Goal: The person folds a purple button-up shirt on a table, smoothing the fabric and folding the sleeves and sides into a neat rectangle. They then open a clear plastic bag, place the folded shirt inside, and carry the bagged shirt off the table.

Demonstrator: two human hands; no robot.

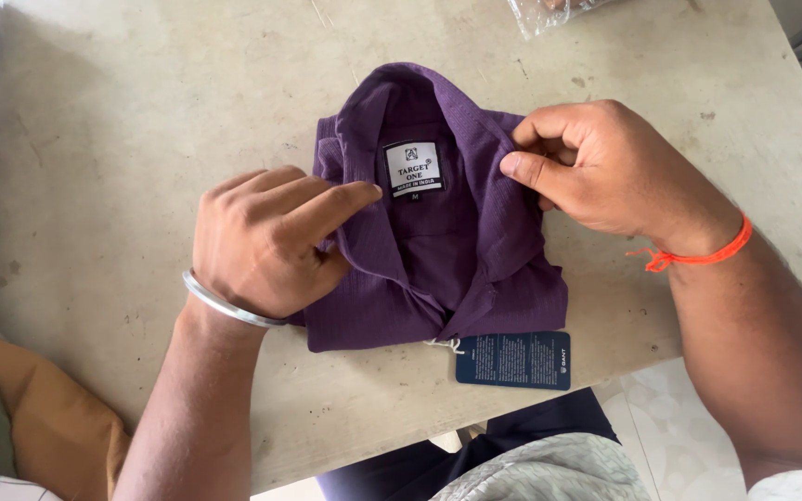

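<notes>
Soft even daylight, sharp focus

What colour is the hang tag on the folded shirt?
Dark navy blue hang tag, seen clearly in the head view.
</notes>
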